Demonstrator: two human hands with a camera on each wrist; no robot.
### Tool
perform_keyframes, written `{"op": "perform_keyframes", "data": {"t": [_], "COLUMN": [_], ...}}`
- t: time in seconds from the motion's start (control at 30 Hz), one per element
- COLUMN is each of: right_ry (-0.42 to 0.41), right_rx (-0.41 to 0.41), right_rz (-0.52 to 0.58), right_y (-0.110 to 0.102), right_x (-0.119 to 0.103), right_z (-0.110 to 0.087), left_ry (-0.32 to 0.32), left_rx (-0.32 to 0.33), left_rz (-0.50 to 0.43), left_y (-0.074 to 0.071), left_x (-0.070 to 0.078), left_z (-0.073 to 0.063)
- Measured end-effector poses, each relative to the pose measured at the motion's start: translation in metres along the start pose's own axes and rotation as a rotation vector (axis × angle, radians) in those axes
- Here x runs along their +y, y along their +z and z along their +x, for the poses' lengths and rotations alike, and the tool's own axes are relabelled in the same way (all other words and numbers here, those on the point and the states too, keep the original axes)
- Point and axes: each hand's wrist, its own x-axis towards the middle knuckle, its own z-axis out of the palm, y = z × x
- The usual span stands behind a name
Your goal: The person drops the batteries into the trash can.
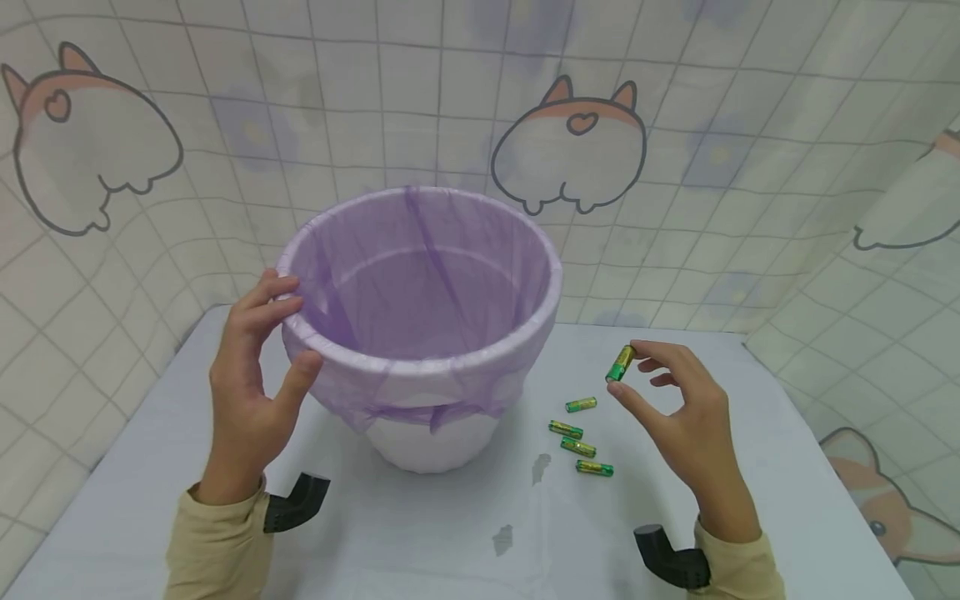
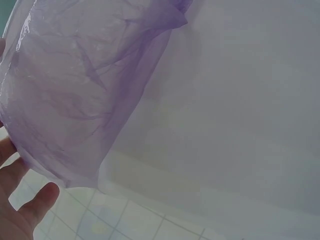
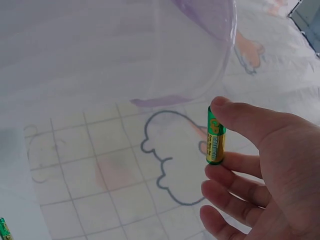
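A white trash bin (image 1: 435, 446) stands on the table, lined with a thin purple bag (image 1: 420, 283) folded over its rim. At the bin's left side my left hand (image 1: 258, 387) holds the rim, fingers over the edge and thumb at the front. The left wrist view shows those fingers beside the bag (image 2: 65, 100). To the right of the bin, my right hand (image 1: 686, 408) pinches a green and gold battery (image 1: 620, 363) between thumb and fingertips, above the table. Its printed label faces the right wrist camera on the battery (image 3: 215, 135).
Several more batteries (image 1: 578, 447) lie on the white table (image 1: 420, 533) between the bin and my right hand. Two grey patches (image 1: 503, 540) mark the tabletop nearby. A tiled-pattern curtain (image 1: 442, 100) with cartoon animals hangs behind and at both sides.
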Motion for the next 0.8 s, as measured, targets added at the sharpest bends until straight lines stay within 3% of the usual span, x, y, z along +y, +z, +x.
{"op": "perform_keyframes", "data": {"t": [0.3, 0.6, 0.8], "right_ry": [-0.053, -0.077, -0.084], "right_rx": [0.046, 0.050, 0.051], "right_rz": [0.070, 0.078, 0.078], "right_y": [0.000, -0.001, -0.002], "right_x": [-0.013, -0.018, -0.019], "right_z": [0.013, 0.022, 0.025], "left_ry": [-0.013, -0.027, -0.028], "left_rx": [0.010, 0.017, 0.017], "left_rz": [0.017, 0.005, 0.005], "left_y": [0.001, 0.006, 0.006], "left_x": [0.003, 0.020, 0.012], "left_z": [-0.001, 0.005, 0.003]}}
